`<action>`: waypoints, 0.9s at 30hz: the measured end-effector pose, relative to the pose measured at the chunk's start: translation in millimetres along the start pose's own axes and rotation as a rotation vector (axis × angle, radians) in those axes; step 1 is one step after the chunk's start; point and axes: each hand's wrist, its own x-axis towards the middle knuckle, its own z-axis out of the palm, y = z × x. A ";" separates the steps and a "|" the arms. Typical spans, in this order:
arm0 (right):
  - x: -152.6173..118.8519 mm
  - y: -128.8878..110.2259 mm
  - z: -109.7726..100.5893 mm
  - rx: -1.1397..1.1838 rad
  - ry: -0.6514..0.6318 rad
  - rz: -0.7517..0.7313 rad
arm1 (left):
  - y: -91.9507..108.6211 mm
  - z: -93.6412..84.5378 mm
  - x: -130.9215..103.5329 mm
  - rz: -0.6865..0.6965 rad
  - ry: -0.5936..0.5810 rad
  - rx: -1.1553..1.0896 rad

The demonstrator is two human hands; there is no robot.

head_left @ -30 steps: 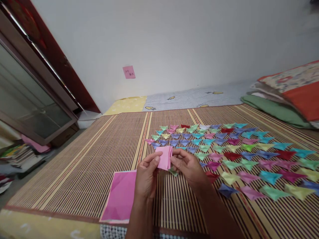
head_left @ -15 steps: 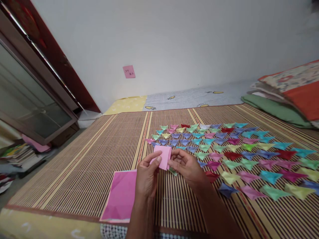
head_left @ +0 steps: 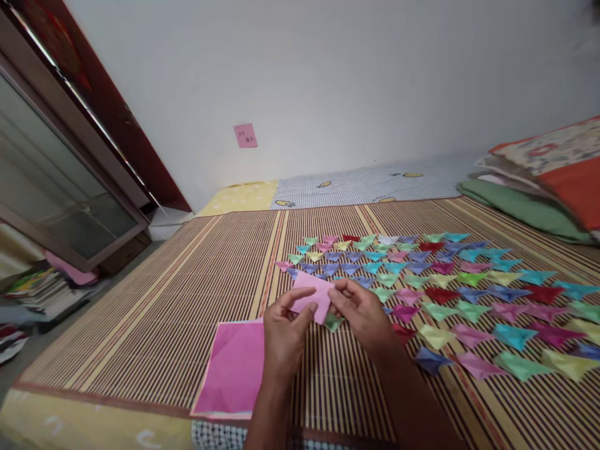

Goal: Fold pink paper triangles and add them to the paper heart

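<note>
A small piece of folded pink paper (head_left: 313,286) is held up between both hands, over the striped mat. My left hand (head_left: 288,325) pinches its left and lower side with thumb and forefinger. At its right edge, my right hand (head_left: 359,312) grips it between thumb and fingertips. Just below the paper, a green folded paper piece (head_left: 334,322) shows in part. Left of my left hand lies a stack of paper sheets (head_left: 232,369) with a magenta sheet on top; my left wrist hides its right side.
Rows of folded paper boats (head_left: 440,310) in many colours cover the right half of the striped mat (head_left: 164,325). Cushions (head_left: 525,206) lie at the back right. A pink note (head_left: 245,135) is on the wall; magazines (head_left: 42,287) are piled at far left.
The folded pink paper has turned and tilted between my hands, and looks wider now. Both hands have shifted slightly right in the view, and my left thumb has moved along the paper's lower edge.
</note>
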 end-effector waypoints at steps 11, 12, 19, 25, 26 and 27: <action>-1.5 -2.8 -4.5 -0.069 -0.046 0.000 | -9.2 -7.5 2.6 -0.102 -0.139 -0.205; -1.5 -2.8 -4.8 -0.068 -0.046 0.001 | -11.7 -9.6 3.3 -0.102 -0.141 -0.214; -3.8 -9.4 -10.6 -0.142 -0.036 -0.125 | -19.8 -20.8 8.1 -0.049 -0.128 -0.224; -7.5 -16.2 -13.2 -0.270 -0.138 -0.168 | -11.4 -19.2 9.4 -0.210 -0.131 -0.347; -7.8 -16.6 -12.4 -0.288 -0.141 -0.177 | -9.5 -18.4 9.3 -0.221 -0.139 -0.356; -8.1 -17.1 -11.6 -0.310 -0.145 -0.191 | -7.9 -17.7 9.2 -0.229 -0.144 -0.360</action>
